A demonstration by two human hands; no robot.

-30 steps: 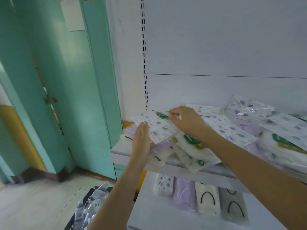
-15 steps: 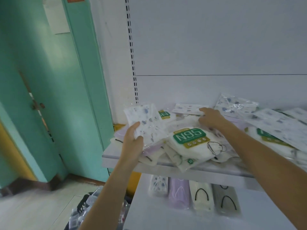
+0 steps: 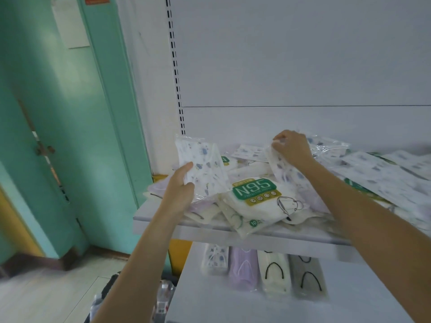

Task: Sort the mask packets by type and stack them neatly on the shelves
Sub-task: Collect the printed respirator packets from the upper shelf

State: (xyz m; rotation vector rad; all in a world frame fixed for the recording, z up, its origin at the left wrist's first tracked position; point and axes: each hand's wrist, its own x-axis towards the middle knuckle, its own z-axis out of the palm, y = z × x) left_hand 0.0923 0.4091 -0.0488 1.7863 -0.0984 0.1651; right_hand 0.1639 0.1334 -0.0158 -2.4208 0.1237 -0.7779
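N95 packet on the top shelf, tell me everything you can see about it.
The N95 packet is a white, soft-looking plastic pouch with a green label, white N95 lettering, a gold band of round icons and a mask drawing. It lies label up, skewed, atop the heap of packets near the upper shelf's front edge. Neither the left hand nor the right hand touches it.

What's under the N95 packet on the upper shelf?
The N95 packet lies on cream packets, one poking over the shelf edge. How many sit beneath is covered.
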